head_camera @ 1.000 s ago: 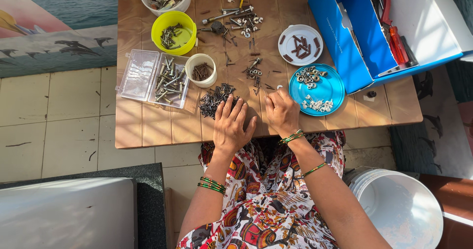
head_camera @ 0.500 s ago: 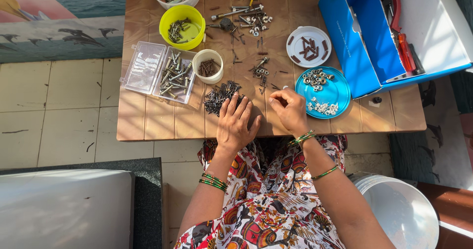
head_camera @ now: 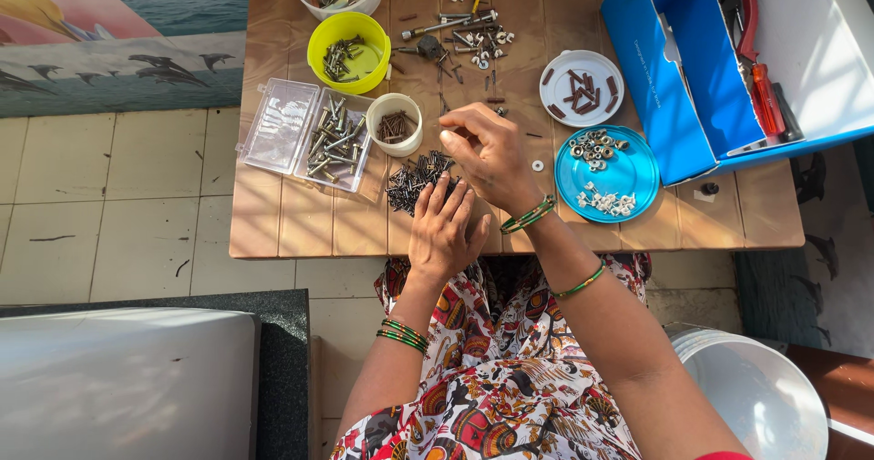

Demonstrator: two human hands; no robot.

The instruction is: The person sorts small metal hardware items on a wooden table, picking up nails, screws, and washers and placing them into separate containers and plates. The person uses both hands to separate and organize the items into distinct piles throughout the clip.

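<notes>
The pile of dark screws (head_camera: pixel 414 179) lies near the desk's (head_camera: pixel 300 232) front edge, unsorted and touching the left hand (head_camera: pixel 446 228). That hand lies flat, palm down, fingers spread and gripping nothing, tips at the heap's 4 o'clock edge. The right hand (head_camera: pixel 487 150) hovers at the heap's 2 o'clock, wrist bent, fingers (head_camera: pixel 452 138) pinched together; whether a small piece sits between them I cannot tell.

Plenty looks sorted: at the heap's 11 o'clock, the small white cup (head_camera: pixel 396 123) holds dark nails and the clear compartment box (head_camera: pixel 309 137) silver screws; at 3 o'clock, the blue plate (head_camera: pixel 608 173) carries nuts and white bits. At 1 o'clock the white plate (head_camera: pixel 581 86) holds brown plugs. Loose hardware (head_camera: pixel 473 41) at 12 o'clock waits, as I judge it.
</notes>
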